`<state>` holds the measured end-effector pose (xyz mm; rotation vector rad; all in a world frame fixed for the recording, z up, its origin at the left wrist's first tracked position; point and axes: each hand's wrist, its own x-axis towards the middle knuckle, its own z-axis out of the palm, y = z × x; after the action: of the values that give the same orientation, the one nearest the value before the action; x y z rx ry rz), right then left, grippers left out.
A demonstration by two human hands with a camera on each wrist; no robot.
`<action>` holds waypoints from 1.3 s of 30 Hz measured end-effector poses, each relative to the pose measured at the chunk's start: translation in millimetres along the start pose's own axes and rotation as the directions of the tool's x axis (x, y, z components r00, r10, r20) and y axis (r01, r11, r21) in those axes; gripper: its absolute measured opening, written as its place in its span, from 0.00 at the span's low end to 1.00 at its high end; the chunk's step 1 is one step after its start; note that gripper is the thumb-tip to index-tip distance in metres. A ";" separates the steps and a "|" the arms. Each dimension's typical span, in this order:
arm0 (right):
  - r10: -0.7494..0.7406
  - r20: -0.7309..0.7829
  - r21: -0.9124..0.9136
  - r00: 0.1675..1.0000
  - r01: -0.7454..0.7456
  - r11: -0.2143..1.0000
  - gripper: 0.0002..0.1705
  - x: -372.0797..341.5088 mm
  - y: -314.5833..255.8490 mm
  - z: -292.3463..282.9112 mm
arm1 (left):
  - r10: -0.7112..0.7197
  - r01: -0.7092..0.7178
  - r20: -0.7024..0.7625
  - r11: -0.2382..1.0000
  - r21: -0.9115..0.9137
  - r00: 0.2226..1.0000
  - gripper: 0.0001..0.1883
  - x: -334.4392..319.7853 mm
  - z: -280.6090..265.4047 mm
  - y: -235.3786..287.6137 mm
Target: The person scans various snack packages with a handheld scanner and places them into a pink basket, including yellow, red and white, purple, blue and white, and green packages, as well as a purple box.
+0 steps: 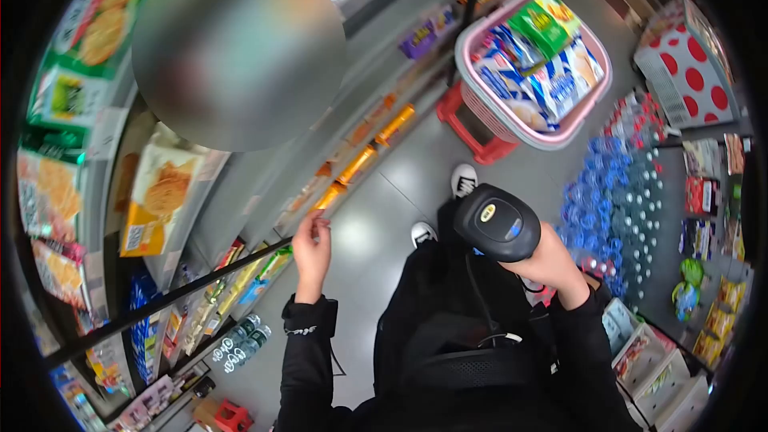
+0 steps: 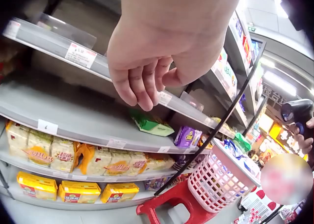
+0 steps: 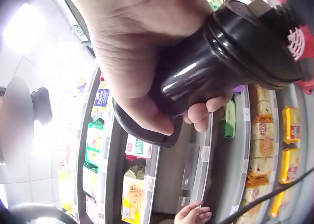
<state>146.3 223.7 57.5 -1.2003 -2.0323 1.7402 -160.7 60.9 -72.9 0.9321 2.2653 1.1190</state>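
In the head view my right hand grips a black handheld barcode scanner. The right wrist view shows its fingers wrapped round the scanner's handle. My left hand hangs loosely curled with nothing in it, in front of the shelves. In the left wrist view the left hand overlaps a shelf edge with price labels. Below it lies a green packet on an otherwise sparse shelf, beside a purple packet.
A pink basket full of snack packs stands on a red stool. Bottled drinks crowd the floor at right, near a polka-dot box. Yellow packs line the lowest shelf. A black cable hangs below the scanner.
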 end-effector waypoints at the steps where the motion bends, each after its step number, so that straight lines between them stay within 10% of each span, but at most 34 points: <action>1: 0.014 0.003 0.011 1.000 -0.014 1.000 0.19 -2.0 4.8 -1.2 | -0.024 0.024 0.031 1.000 -0.001 0.999 0.12 1.5 6.2 -1.9; 17: 0.150 -0.061 0.106 0.987 -0.143 0.984 0.20 31.3 62.5 -43.5 | 0.106 -0.114 0.060 0.982 0.151 0.993 0.23 120.2 115.5 -14.1; 22: 0.079 0.098 0.088 0.992 -0.088 0.992 0.21 51.1 65.2 -67.2 | 0.113 -0.098 -0.075 0.979 0.180 0.991 0.26 181.5 156.1 -8.7; 24: 0.098 0.144 0.062 0.985 -0.108 0.992 0.21 59.5 67.1 -75.1 | -0.044 0.117 -0.251 0.951 0.287 0.967 0.23 212.4 163.1 -8.4; 29: 0.142 0.252 0.038 0.957 -0.156 0.987 0.24 88.8 68.6 -101.2 | 0.143 -0.094 -0.166 0.957 0.274 0.976 0.27 264.6 179.2 -2.7; 31: 0.132 0.233 0.068 0.963 -0.152 0.986 0.25 96.9 74.3 -107.4 | 0.176 -0.070 -0.137 0.823 0.564 0.975 0.26 282.5 185.4 -18.2; 32: 0.146 0.239 0.049 0.960 -0.162 0.986 0.25 100.3 74.6 -111.9 | 0.404 -0.164 -0.012 0.398 0.903 0.915 0.25 291.8 187.5 -37.8; 33: 0.159 0.243 0.031 0.957 -0.172 0.985 0.26 103.1 75.6 -115.4 | 0.408 -0.168 -0.007 0.393 0.904 0.913 0.25 296.2 185.4 -38.3; 39: 0.255 0.229 -0.014 0.940 -0.258 0.966 0.28 104.9 75.8 -123.0 | 0.120 -0.068 -0.072 0.863 0.500 0.990 0.24 283.8 181.6 23.8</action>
<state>188.5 383.0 -11.3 -1.3690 -2.0549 2.1011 -227.0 373.1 -183.5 1.2121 2.6813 0.6271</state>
